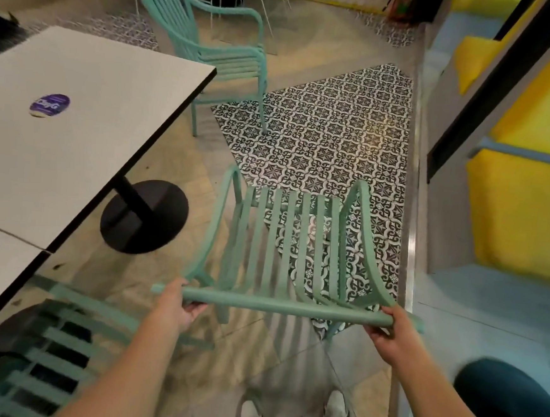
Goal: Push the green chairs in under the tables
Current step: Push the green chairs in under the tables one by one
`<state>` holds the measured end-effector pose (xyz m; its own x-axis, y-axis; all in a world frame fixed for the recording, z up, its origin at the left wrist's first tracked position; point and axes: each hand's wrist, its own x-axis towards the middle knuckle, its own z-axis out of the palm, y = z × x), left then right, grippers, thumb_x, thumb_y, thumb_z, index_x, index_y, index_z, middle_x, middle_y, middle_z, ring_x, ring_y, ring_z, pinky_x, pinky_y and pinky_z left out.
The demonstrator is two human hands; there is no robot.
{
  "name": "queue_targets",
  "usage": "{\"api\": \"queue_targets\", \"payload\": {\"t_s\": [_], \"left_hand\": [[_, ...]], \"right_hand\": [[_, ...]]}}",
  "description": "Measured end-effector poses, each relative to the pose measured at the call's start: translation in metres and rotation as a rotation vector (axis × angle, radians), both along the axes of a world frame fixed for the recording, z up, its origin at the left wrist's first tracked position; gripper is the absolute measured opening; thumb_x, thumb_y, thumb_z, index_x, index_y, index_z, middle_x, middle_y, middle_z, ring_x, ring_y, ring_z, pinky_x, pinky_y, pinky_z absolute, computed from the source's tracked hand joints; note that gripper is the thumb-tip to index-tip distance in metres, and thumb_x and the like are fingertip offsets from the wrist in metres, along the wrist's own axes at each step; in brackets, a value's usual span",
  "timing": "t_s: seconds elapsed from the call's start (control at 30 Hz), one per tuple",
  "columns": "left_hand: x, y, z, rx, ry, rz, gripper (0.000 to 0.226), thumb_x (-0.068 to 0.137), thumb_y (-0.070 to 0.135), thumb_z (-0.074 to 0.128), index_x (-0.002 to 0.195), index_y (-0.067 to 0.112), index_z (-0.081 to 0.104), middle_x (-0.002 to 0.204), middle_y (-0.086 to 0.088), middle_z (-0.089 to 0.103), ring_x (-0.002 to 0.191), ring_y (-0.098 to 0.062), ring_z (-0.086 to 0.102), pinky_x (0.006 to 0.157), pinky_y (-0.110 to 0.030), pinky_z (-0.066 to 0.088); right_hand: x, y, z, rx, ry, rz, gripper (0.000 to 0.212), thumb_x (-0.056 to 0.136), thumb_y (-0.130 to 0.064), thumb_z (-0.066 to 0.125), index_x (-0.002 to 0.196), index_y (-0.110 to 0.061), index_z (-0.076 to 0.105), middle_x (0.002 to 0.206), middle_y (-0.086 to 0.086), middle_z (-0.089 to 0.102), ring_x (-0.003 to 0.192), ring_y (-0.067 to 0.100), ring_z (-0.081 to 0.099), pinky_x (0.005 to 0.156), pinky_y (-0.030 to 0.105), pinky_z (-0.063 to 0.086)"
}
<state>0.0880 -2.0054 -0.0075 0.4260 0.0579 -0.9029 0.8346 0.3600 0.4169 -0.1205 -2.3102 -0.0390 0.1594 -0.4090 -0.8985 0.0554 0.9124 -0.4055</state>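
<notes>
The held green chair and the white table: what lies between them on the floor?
In the head view, only the table's black round base and bare floor lie between the held chair and table.

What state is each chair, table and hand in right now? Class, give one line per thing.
Held chair: gripped by its top rail, out in the aisle, not under a table.
Far chair: upright, pulled out beside the table corner.
Near chair: partly under the table edge.
Table: bare but for a purple sticker.
Left hand: shut on the rail.
Right hand: shut on the rail.
</notes>
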Motion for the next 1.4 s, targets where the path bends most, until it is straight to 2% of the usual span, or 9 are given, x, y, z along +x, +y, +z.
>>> {"api": "queue_targets", "payload": {"t_s": [0.17,0.37,0.47,0.6,0.77,0.87,1.03,1.13,1.4], "left_hand": [[-0.020,-0.024,-0.009,-0.011,0.022,0.055,0.018,0.098,0.016,0.042,0.085,0.005,0.045,0.126,-0.023,0.052,0.130,-0.034,0.047,0.109,-0.050,0.036],[-0.052,-0.069,-0.005,0.026,0.026,0.164,0.012,0.097,0.014,0.044,0.097,0.002,0.046,0.086,-0.016,0.049,0.132,-0.034,0.043,0.109,-0.050,0.035],[-0.065,-0.088,-0.006,0.066,0.038,0.205,0.017,0.097,0.016,0.045,0.087,0.002,0.045,0.094,-0.018,0.051,0.127,-0.036,0.047,0.102,-0.045,0.043],[-0.079,-0.109,-0.005,0.084,0.051,0.295,0.020,0.097,0.016,0.044,0.083,0.001,0.041,0.089,-0.018,0.048,0.109,-0.035,0.048,0.099,-0.047,0.043],[-0.085,-0.134,-0.004,0.086,0.069,0.394,0.022,0.098,0.016,0.044,0.081,0.002,0.041,0.083,-0.016,0.046,0.080,-0.033,0.051,0.107,-0.048,0.037],[-0.089,-0.150,-0.002,0.044,0.066,0.454,0.015,0.098,0.017,0.044,0.094,0.002,0.046,0.083,-0.015,0.046,0.098,-0.035,0.053,0.084,-0.044,0.052],[-0.082,-0.177,-0.003,0.050,0.030,0.548,0.031,0.098,0.016,0.042,0.128,0.006,0.041,0.113,-0.021,0.053,0.126,-0.035,0.047,0.107,-0.049,0.038],[-0.079,-0.192,-0.002,0.057,0.021,0.599,0.043,0.098,0.015,0.043,0.138,0.001,0.037,0.124,-0.021,0.047,0.130,-0.036,0.045,0.104,-0.048,0.040],[-0.073,-0.244,-0.003,0.039,0.021,0.710,0.021,0.098,0.015,0.044,0.115,0.006,0.038,0.098,-0.017,0.051,0.124,-0.036,0.048,0.101,-0.047,0.042]], "right_hand": [[0.000,-0.038,0.006,0.001,-0.017,0.034,0.024,0.087,-0.003,0.056,0.110,-0.004,0.047,0.101,0.018,0.052,0.087,0.031,0.056,0.069,0.043,0.053],[0.007,-0.104,0.004,0.004,-0.008,0.170,0.022,0.086,-0.004,0.059,0.105,-0.004,0.048,0.107,0.019,0.052,0.090,0.030,0.057,0.048,0.040,0.058],[0.017,-0.134,0.005,0.009,0.003,0.260,0.013,0.087,-0.005,0.058,0.095,-0.005,0.049,0.111,0.020,0.052,0.091,0.030,0.057,0.062,0.042,0.059],[0.032,-0.163,0.015,-0.002,-0.009,0.354,0.008,0.091,-0.006,0.056,0.090,-0.005,0.048,0.098,0.017,0.053,0.081,0.026,0.057,0.041,0.032,0.054],[0.060,-0.192,0.024,0.016,0.006,0.412,0.009,0.090,-0.003,0.057,0.091,-0.007,0.049,0.102,0.018,0.054,0.092,0.030,0.061,0.080,0.046,0.056],[0.076,-0.208,0.025,0.003,0.018,0.489,0.008,0.088,-0.003,0.058,0.092,-0.005,0.051,0.106,0.018,0.055,0.097,0.030,0.060,0.086,0.048,0.054],[0.110,-0.232,0.027,-0.029,0.018,0.538,0.007,0.089,-0.002,0.056,0.088,-0.004,0.049,0.099,0.018,0.054,0.087,0.030,0.058,0.061,0.043,0.059],[0.129,-0.248,0.024,-0.044,0.013,0.570,0.006,0.089,-0.004,0.056,0.092,-0.004,0.051,0.110,0.019,0.055,0.093,0.030,0.059,0.076,0.044,0.058],[0.180,-0.296,0.023,-0.041,-0.003,0.704,0.008,0.090,-0.005,0.055,0.098,-0.003,0.052,0.119,0.019,0.052,0.094,0.027,0.058,0.056,0.033,0.059]]}}
